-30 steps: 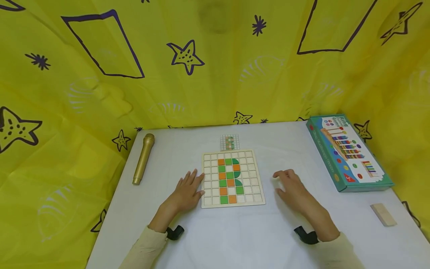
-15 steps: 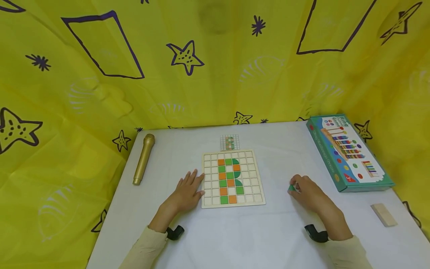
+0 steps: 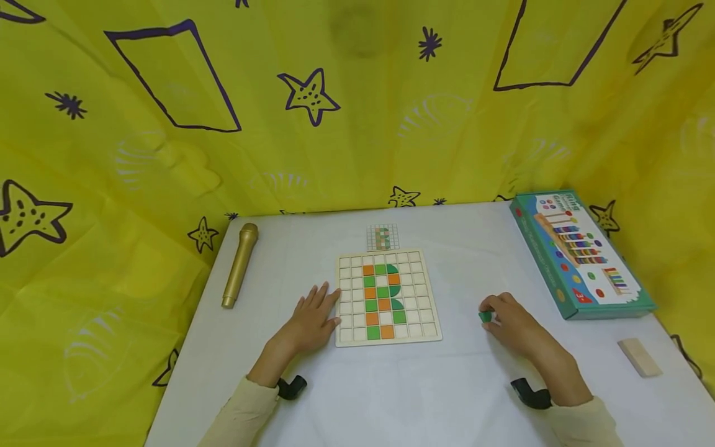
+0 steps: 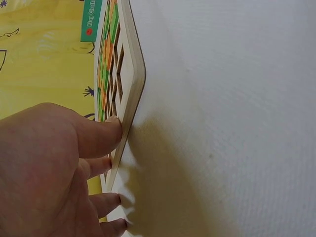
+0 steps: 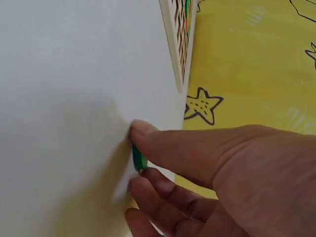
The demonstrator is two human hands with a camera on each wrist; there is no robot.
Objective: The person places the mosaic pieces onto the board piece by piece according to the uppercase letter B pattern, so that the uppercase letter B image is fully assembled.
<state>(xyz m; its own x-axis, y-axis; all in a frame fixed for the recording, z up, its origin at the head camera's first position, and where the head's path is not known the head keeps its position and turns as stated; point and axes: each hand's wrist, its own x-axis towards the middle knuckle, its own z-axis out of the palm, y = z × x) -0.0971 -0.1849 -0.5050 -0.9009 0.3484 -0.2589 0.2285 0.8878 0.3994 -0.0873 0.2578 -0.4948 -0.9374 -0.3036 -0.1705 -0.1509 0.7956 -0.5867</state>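
Note:
A wooden grid board lies mid-table, orange and green tiles in its cells forming a letter-like pattern. Some of the green tiles have a rounded edge. My left hand rests flat beside the board, fingers spread; its thumb touches the board's rim in the left wrist view. To the right of the board, my right hand pinches a small green tile between thumb and fingers, low over the tabletop. In the right wrist view the green tile shows edge-on, its ends hidden by the fingertips.
Just behind the board lies a small printed pattern card. A gold microphone lies at the left. On the right are a ring game box and a pale wooden block. Yellow patterned cloth hangs behind the table.
My right hand moved right, away from the board, and a green tile came into its pinch. In the last half second the tile has turned slightly in the fingers. My left hand stayed put.

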